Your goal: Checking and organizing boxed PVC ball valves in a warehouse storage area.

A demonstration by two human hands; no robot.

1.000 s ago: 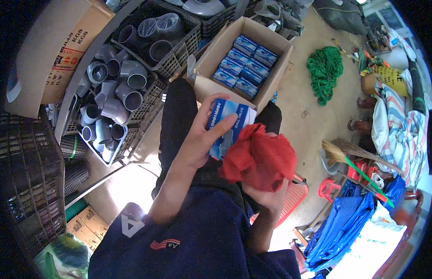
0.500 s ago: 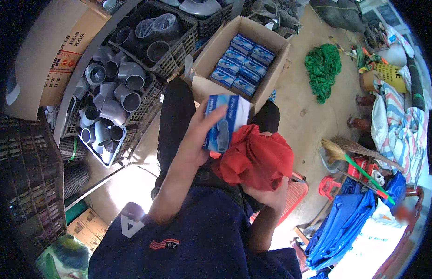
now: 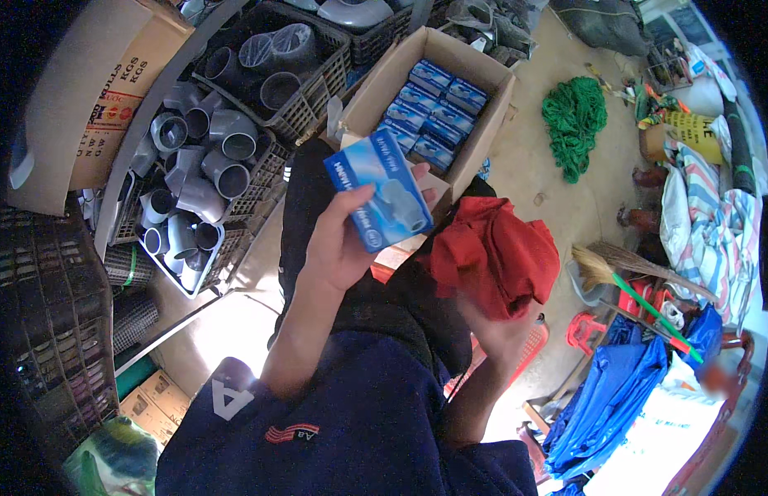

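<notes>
My left hand (image 3: 344,236) is closed around a small blue and white product box (image 3: 381,192), its broad printed face turned up toward me. To its right, my right hand (image 3: 504,331) grips a crumpled red cloth (image 3: 500,256), which hides most of the fingers. The cloth and the small box are apart. Just beyond the small box, an open cardboard carton (image 3: 483,116) holds several similar blue boxes (image 3: 438,107) in rows. Part of the carton's near side is covered by the box in my left hand.
On the left, black plastic crates (image 3: 318,103) hold grey pipe fittings (image 3: 206,178). A green net bundle (image 3: 574,128) lies on the floor beyond the carton. Brooms (image 3: 599,269), a red stool (image 3: 584,331) and blue plastic sheeting (image 3: 607,397) are at the right.
My left hand has turned the small box so its broad face shows, tilting it left. The red cloth in my right hand has moved right, away from the box.
</notes>
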